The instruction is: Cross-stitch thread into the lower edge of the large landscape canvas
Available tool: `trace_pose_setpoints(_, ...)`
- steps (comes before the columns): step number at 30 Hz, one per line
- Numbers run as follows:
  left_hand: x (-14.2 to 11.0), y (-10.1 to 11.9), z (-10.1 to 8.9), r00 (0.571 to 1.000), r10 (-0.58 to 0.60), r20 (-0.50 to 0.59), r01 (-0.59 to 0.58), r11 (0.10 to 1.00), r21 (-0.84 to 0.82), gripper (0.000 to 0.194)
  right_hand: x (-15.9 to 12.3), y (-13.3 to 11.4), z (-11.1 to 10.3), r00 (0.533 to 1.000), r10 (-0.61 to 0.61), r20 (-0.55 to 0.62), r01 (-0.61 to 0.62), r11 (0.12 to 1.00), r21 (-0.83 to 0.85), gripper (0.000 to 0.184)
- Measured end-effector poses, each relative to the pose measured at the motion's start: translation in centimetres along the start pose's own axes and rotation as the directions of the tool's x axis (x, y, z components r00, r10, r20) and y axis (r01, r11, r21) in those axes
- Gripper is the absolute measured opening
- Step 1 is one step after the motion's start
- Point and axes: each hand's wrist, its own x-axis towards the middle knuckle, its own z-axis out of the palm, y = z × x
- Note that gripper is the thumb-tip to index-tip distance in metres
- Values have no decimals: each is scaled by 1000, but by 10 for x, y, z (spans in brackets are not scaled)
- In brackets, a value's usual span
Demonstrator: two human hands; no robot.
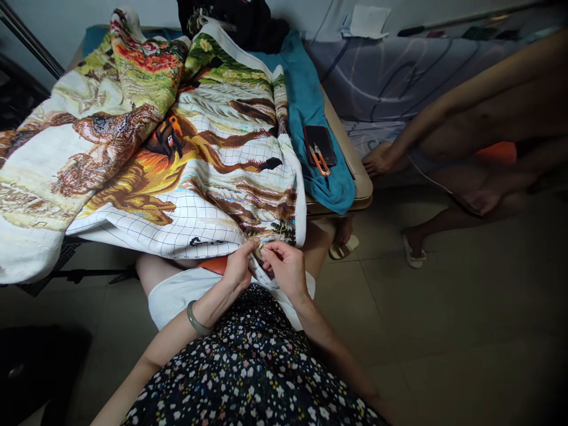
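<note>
A large cross-stitch cloth (248,171), with a grid and a partly stitched picture in browns, oranges and greens, spreads over the table and hangs down to my lap. My left hand (238,267) is closed on its near edge, thumb on top, close to the lower right corner. Right beside it, my right hand (286,267) has thumb and forefinger pinched together at the cloth's edge. Whatever lies between those fingertips is too small to make out. Light thread shows on the fabric near the fingers.
Orange-handled thread snips (320,163) rest by a dark phone (320,141) on a teal cloth (306,83) at the table's (366,188) right side. A dark bundle (248,23) sits at the back. Another person's hand (384,158) and legs are at the right.
</note>
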Motion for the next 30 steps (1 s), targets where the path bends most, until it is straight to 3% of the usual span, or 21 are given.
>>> trace_pose_setpoints(13,2,-1,-1,999,27,27,-27,1000,1,26,3,-5,0,1000,15,-9,-15,1000,24,16)
trace_pose_setpoints(21,-3,-2,-1,996,-38,79,39,999,-10,33,-2,-5,3,998,47,-42,-42,994,102,21)
trace_pose_setpoints(25,-2,-3,-3,995,22,100,-22,1000,-10,31,4,-11,3,996,-65,-55,64,998,-9,23)
trace_pose_setpoints(30,2,-9,-15,985,36,166,-37,999,7,34,12,-20,0,988,-136,69,151,939,-309,14)
